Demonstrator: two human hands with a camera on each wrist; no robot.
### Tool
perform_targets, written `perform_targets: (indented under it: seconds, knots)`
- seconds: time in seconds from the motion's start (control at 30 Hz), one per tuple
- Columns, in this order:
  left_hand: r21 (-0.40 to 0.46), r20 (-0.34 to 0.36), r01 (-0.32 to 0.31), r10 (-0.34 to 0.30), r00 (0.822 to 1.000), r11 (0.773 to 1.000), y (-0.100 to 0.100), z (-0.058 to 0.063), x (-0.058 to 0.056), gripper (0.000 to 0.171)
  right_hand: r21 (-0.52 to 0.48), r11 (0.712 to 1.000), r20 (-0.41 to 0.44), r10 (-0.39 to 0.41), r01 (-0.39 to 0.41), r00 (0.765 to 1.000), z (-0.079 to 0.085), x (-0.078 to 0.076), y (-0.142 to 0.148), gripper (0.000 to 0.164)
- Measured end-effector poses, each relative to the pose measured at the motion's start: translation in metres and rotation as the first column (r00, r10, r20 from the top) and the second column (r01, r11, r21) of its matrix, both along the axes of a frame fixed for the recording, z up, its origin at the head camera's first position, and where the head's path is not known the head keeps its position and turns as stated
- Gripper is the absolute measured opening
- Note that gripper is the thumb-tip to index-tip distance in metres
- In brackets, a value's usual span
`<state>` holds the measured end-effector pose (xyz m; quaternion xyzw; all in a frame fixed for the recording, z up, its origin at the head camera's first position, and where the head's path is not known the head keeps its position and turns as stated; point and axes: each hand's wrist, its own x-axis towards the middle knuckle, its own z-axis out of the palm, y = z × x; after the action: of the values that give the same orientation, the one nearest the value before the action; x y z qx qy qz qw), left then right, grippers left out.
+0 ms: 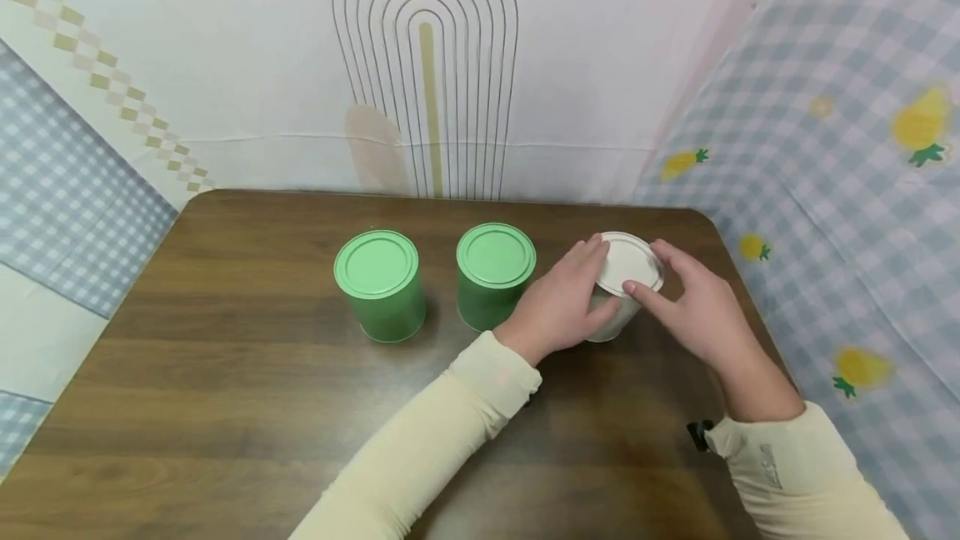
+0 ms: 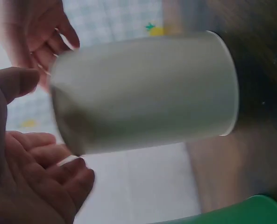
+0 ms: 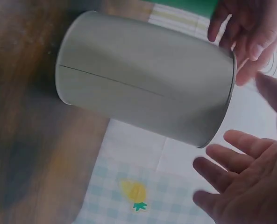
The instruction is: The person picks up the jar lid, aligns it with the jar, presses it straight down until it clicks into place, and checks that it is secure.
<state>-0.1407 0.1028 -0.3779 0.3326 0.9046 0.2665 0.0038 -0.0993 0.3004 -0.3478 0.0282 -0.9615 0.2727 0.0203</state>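
Observation:
A white can with a white lid stands at the right of the table, between the two hands. At its top left is the left hand, fingers loosely bent beside the rim. The right hand is spread at the lid's right side, its thumb over the front edge in the head view. Seen from the left wrist, the can's pale side shows, with the left thumb apart from it. The right wrist view shows the right fingers apart from the can's wall.
Two green lidded cans stand left of the white one: a nearer-middle can close to the left hand and another can farther left. The brown wooden table meets a patterned cloth backdrop behind and a checked cloth at right.

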Motion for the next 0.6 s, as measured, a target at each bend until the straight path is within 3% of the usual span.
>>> perform_targets:
  seconds: [0.13, 0.27, 0.4, 0.6]
  knots:
    - [-0.047, -0.112, 0.001, -0.006, 0.994, 0.999, -0.013, 0.009, 0.02, 0.072, 0.02, 0.998, -0.101, 0.065, -0.063, 0.993, -0.002, 0.015, -0.001, 0.08]
    - [-0.042, -0.188, 0.024, -0.031, 0.982, 0.999, -0.032, 0.02, 0.035, 0.076, 0.089, 0.991, -0.134, 0.108, -0.097, 0.985, 0.002, 0.027, -0.006, 0.086]
    - [-0.047, -0.261, 0.036, -0.047, 0.964, 0.998, -0.053, 0.028, 0.043, 0.082, 0.157, 0.982, -0.127, 0.127, -0.107, 0.984, 0.006, 0.039, -0.008, 0.091]
    - [-0.107, -0.379, -0.027, -0.016, 0.925, 0.994, -0.082, 0.034, 0.049, 0.085, 0.251, 0.961, -0.137, 0.151, -0.113, 0.979, 0.005, 0.055, -0.011, 0.099]
